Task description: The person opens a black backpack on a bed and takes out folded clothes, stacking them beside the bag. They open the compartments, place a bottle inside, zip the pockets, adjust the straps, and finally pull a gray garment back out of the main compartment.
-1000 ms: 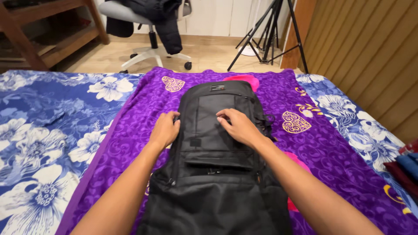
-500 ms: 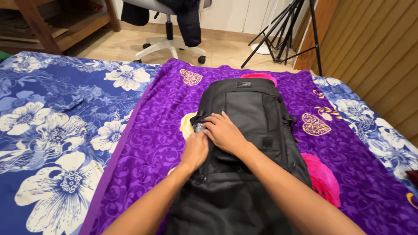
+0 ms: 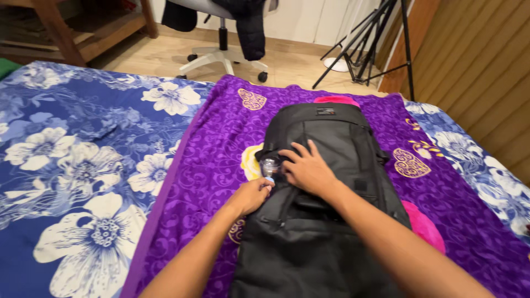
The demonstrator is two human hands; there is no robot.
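1. A black backpack [image 3: 326,182] of matte woven fabric is lying flat on a plush purple blanket [image 3: 221,149] in the middle of the frame; its lower end is running off the bottom edge.
2. The right hand [image 3: 310,171] is pressing palm-down on the left part of the pack, its fingers spreading wide over the fabric and gripping nothing.
3. The left hand [image 3: 251,195] is sitting just beside the pack's left edge, its fingers curling narrowly around the blue end of a small clear bottle [image 3: 270,166], which is poking out of a side pocket there.
4. Most of the bottle is hiding inside the pocket, so its full shape is hard to make out.
5. The blanket is showing swirled embossing, gold hearts and pink roses; one rose is partly tucking under the pack.
6. A blue sheet [image 3: 83,165] with big white flowers is covering the bed at left and right.
7. At the top of the frame, an office chair [image 3: 223,52] draped with dark clothing and a black tripod [image 3: 375,49] are standing on the wooden floor, both cut off.
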